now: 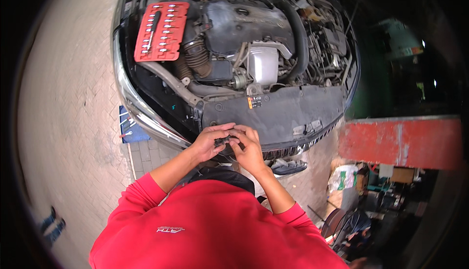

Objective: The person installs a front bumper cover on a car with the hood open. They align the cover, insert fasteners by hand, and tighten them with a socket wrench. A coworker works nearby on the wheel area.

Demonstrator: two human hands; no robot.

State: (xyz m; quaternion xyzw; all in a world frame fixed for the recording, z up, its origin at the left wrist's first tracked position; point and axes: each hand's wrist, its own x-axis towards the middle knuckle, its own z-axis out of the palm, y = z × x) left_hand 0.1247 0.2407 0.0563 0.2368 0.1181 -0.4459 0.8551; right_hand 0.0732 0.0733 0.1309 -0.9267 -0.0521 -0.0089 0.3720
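Observation:
Over the front edge of the car's engine bay, both my hands are closed around a small dark part [222,141] with an uneven outline. My left hand [207,143] grips it from the left, and my right hand [249,150] pinches it from the right. The fingers cover much of the part, so its exact kind is hidden. Just beyond the hands lies the flat black front cover panel [278,115] of the engine bay.
A red socket-set tray [172,55] rests on the left of the engine bay, beside the engine cover [244,27]. Tools lie on a blue mat [138,133] on the paving. To the right stands a red panel [400,142], with clutter below. Someone's legs [53,230] show far left.

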